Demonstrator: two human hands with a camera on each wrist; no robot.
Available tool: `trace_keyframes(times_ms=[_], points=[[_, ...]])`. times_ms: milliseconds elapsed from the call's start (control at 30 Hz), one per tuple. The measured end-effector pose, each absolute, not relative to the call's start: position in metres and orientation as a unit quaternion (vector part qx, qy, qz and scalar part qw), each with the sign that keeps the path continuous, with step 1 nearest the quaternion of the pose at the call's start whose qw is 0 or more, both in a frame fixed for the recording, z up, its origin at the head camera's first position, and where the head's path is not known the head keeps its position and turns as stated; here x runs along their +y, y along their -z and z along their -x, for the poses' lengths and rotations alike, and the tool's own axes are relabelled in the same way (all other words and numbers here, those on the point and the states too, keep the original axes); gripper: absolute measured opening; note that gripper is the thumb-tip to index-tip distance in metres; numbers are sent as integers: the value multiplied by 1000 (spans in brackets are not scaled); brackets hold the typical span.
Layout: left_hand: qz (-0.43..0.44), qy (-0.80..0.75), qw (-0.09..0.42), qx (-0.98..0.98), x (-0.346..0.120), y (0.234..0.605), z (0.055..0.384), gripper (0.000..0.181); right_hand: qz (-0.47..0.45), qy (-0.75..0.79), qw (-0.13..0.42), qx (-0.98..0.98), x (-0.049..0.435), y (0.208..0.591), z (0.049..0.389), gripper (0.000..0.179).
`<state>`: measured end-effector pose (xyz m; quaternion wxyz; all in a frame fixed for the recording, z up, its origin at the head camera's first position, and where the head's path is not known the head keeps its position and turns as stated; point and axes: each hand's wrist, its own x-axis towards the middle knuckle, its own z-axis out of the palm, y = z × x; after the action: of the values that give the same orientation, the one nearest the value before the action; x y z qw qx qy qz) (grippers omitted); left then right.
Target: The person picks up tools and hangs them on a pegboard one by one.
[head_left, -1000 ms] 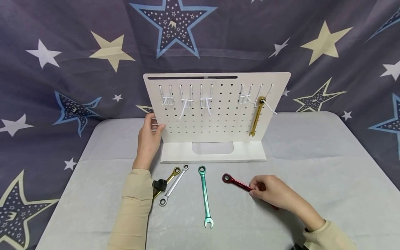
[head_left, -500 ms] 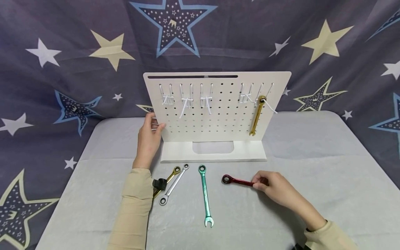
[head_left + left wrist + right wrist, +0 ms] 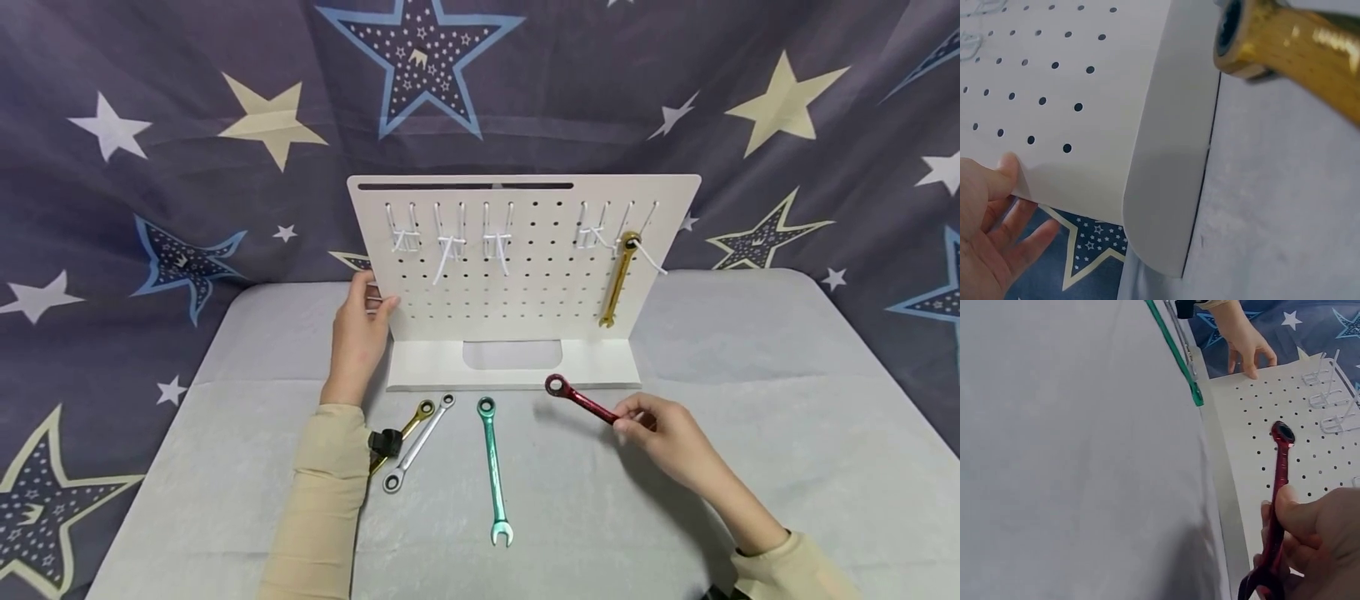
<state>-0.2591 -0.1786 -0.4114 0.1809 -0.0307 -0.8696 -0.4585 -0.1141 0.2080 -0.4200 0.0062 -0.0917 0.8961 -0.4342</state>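
Observation:
My right hand (image 3: 663, 437) grips a red ratcheting wrench (image 3: 588, 403) near its open end, holding it above the cloth with the ring end pointing left towards the pegboard's base. In the right wrist view the red wrench (image 3: 1281, 465) lies between thumb and fingers. My left hand (image 3: 358, 333) pinches the left edge of the white pegboard (image 3: 510, 292), thumb on the front and fingers behind, as the left wrist view also shows at the board's edge. On the rightmost hook hangs a gold wrench (image 3: 617, 282).
A green wrench (image 3: 492, 467), a silver wrench (image 3: 420, 442) and a second gold wrench (image 3: 417, 419) lie on the grey cloth (image 3: 585, 533) before the board. White hooks (image 3: 447, 246) jut out from the board's upper part. A black strap (image 3: 385, 442) sits on the left sleeve, partly over the gold wrench.
The red wrench has come up off the cloth in my right hand and moved towards the pegboard, its ring end rising. My left hand has stayed on the board's edge.

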Motion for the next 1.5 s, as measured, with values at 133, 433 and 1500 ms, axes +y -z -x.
trace_keyframes(times_ms=[133, 433, 1500], points=[[29, 451, 181, -873, -177, 411, 258, 39, 75, 447, -8, 891, 207, 418, 116, 7], [12, 423, 184, -887, -174, 412, 258, 37, 33, 481, -16, 876, 203, 411, 118, 10], [6, 403, 206, -891, -175, 407, 257, 41, 33, 546, -130, 827, 187, 385, 146, 12]])
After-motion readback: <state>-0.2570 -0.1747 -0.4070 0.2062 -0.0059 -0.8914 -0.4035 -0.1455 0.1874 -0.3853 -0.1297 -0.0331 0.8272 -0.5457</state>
